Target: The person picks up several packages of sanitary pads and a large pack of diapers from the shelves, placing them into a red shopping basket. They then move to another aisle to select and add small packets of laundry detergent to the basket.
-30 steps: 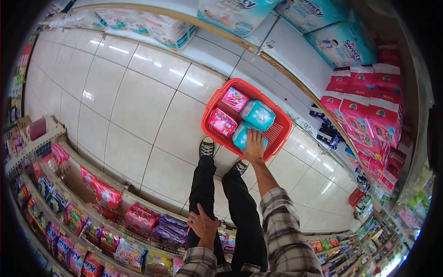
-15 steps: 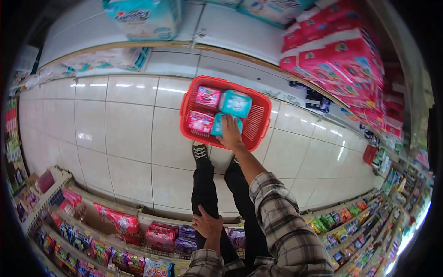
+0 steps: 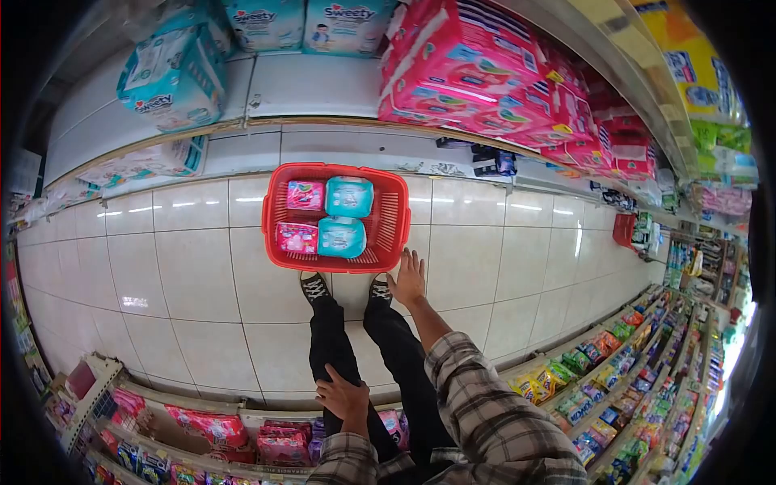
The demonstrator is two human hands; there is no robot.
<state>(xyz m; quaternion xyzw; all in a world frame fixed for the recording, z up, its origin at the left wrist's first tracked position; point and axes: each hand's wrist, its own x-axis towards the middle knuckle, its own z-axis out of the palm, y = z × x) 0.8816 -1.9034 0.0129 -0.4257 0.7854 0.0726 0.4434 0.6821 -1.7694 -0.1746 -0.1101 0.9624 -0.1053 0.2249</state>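
Observation:
A red plastic basket [image 3: 388, 218] stands on the tiled floor in front of my feet. Two pink packs, an upper one [image 3: 305, 195] and a lower one [image 3: 297, 238], lie in its left half. Beside them are two teal packs, one above [image 3: 349, 197] and one below [image 3: 342, 237]. My right hand [image 3: 408, 279] is just outside the basket's lower right corner, fingers apart and holding nothing. My left hand [image 3: 343, 397] rests on my left leg near the knee, its fingers spread and empty.
A shelf [image 3: 315, 85] runs along the top, with teal diaper packs [image 3: 343, 24] and stacked pink packs [image 3: 477, 73]. Behind me, another shelf holds pink packs [image 3: 214, 427]. Snack-like colourful packets [image 3: 578, 364] fill racks at the lower right.
My right hand has let go of the lower teal pack and moved out of the basket to the right. The view has shifted, so the basket appears further left.

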